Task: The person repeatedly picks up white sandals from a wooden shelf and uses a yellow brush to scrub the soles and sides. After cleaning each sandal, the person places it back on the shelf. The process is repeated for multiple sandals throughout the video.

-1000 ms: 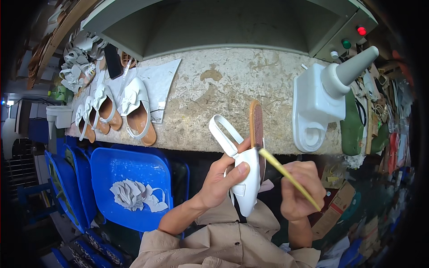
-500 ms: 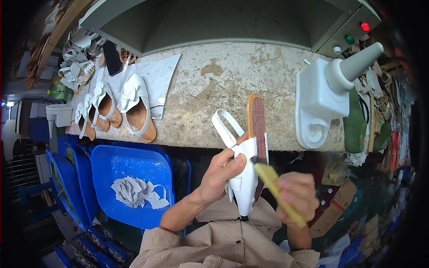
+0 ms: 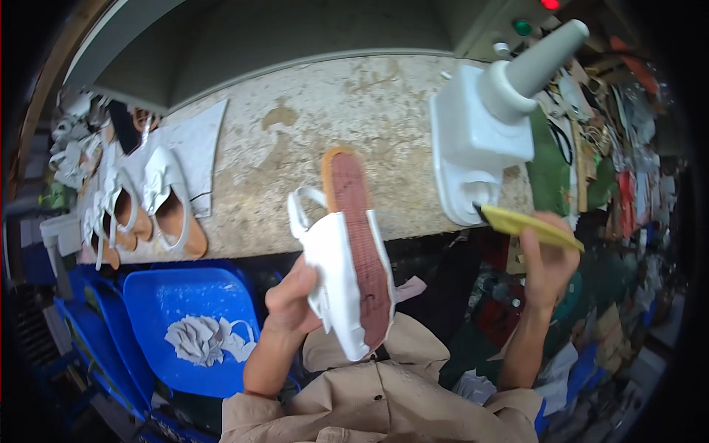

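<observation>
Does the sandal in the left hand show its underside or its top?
Underside: the reddish-brown bottom of the sandal is in view, with the white upper beside it.

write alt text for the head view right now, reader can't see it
A left hand holds a white sandal, its reddish underside showing; the right hand holds a yellow-handled brush near a white container on a worn bench. More white sandals rest at left.

2 bare forearms (image 3: 275, 360) angled upward; left hand (image 3: 290, 299) gripping; right hand (image 3: 550, 260) higher, well apart, fingers (image 3: 559, 230) curled.
</observation>
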Demonstrator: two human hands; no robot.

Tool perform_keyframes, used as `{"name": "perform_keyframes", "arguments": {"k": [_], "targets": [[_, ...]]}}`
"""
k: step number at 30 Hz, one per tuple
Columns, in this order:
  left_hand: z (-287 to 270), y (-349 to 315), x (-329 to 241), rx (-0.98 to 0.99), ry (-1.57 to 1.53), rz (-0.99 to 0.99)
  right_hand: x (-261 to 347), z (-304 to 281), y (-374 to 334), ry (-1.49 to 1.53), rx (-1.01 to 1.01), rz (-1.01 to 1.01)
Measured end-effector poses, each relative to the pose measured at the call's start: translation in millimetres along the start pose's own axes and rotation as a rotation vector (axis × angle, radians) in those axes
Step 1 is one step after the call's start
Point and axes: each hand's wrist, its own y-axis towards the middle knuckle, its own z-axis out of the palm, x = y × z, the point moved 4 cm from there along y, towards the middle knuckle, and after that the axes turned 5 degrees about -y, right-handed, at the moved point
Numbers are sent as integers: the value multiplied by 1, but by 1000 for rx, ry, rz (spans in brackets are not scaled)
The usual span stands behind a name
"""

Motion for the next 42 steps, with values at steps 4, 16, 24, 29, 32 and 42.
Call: {"name": "perform_keyframes", "arguments": {"k": [4, 16, 24, 29, 32, 42], "targets": [[9, 4, 2, 24, 80, 68, -23, -11, 42, -224, 354, -89], [10, 4, 5, 25, 110, 183, -40, 8, 63, 74, 636, 286], [-7, -5, 22, -259, -29, 132, -7, 52, -7, 456, 525, 450], [6, -4, 12, -35, 130, 137, 23, 95, -28, 591, 476, 354], [8, -8, 6, -1, 175, 132, 31, 92, -26, 546, 480, 259], [15, -6, 3, -5, 192, 177, 33, 84, -51, 422, 415, 20]]}}
